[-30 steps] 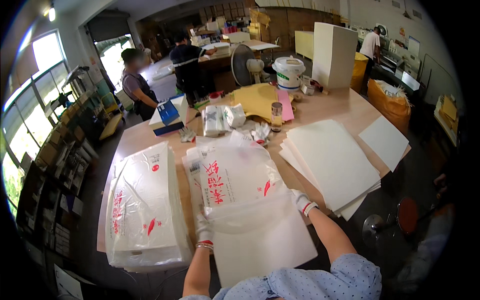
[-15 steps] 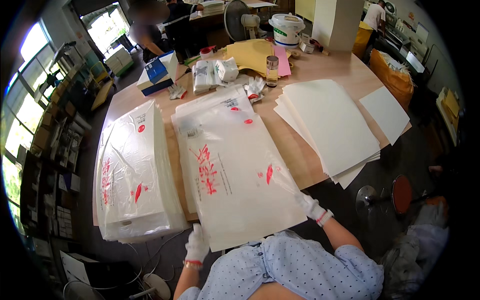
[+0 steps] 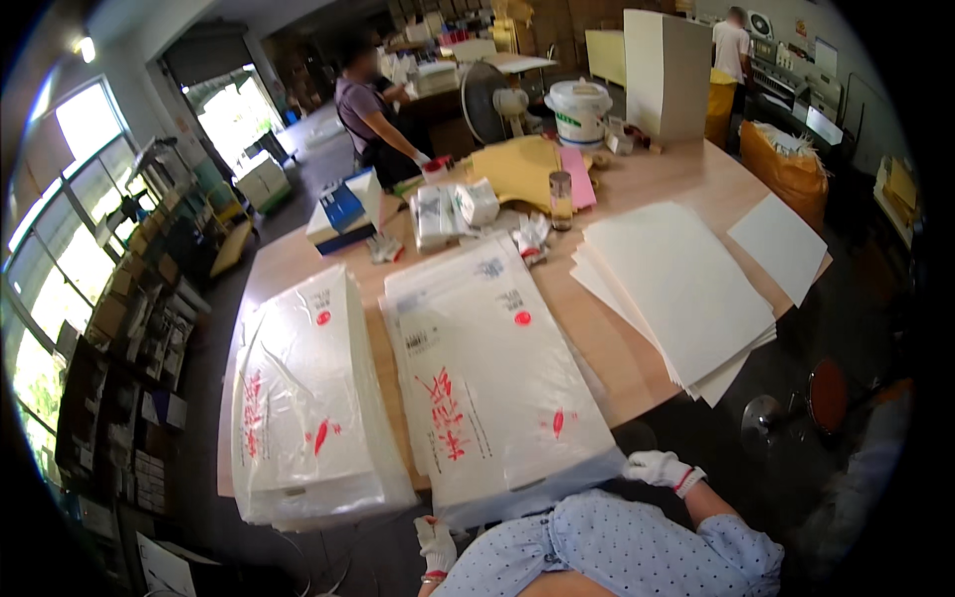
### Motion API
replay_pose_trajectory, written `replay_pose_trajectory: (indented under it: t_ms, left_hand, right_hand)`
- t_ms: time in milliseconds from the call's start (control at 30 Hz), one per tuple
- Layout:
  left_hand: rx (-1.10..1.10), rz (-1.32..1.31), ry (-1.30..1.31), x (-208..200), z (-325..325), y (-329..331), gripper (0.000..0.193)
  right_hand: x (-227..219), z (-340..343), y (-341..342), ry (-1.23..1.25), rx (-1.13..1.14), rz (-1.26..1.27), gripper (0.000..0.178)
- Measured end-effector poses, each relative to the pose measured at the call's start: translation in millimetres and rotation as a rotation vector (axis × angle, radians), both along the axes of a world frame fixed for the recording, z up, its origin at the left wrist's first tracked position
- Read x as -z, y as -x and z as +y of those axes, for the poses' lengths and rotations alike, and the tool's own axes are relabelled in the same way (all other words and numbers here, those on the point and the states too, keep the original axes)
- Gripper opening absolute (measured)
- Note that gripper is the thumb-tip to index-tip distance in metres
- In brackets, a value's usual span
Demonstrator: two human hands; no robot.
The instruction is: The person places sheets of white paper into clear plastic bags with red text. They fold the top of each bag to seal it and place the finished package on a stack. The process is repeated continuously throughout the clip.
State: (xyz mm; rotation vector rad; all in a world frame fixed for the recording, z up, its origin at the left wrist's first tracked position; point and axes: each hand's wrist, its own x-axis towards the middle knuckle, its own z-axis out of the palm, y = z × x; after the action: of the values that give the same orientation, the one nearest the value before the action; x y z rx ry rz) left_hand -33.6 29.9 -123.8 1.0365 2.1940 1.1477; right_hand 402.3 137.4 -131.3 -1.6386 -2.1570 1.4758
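Observation:
A translucent plastic bag [image 3: 517, 398] with red printed marks lies over the near middle of the table, pale flat sheets showing through it. Its near end reaches past the table's edge toward my body. My left hand [image 3: 436, 545], in a white glove, has its fingers closed at the bag's near left corner. At the near right corner, my gloved right hand [image 3: 657, 469] is closed on the bag's edge, its fingertips partly hidden. Left of this bag rests a thick stack of similar printed plastic bags [image 3: 308, 408]. A pile of large white sheets [image 3: 681, 289] lies to the right.
Along the table's [image 3: 617, 378] far side are a blue-and-white box [image 3: 343, 211], white packs [image 3: 435, 216], loose gloves [image 3: 385, 248], a jar [image 3: 560, 201], yellow paper [image 3: 517, 169] and a white bucket [image 3: 579, 111]. A fan [image 3: 487, 102] and a person [image 3: 370, 114] are beyond. A stool [image 3: 828, 390] stands right.
The bag's near edge now hangs smooth and reaches lower, and both my hands have drawn nearer my body with it. The view has tilted up. The person beyond the table has shifted.

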Motion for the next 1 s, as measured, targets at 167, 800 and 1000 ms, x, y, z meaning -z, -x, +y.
replay_pose_trajectory:
  t_ms: [167,800,1000]
  left_hand:
    - [0.491,0.200,-0.548,-84,82,0,0.009]
    - [-0.496,-0.660,-0.766,-42,-32,381,0.046]
    - [0.117,-0.261,0.102,64,4,122,0.028]
  right_hand:
    - [42,37,36,-0.021,0.481,0.517,0.034]
    - [-51,12,428,0.592,0.009,0.831,0.031]
    - [-7,5,247,0.440,0.021,0.516,0.034]
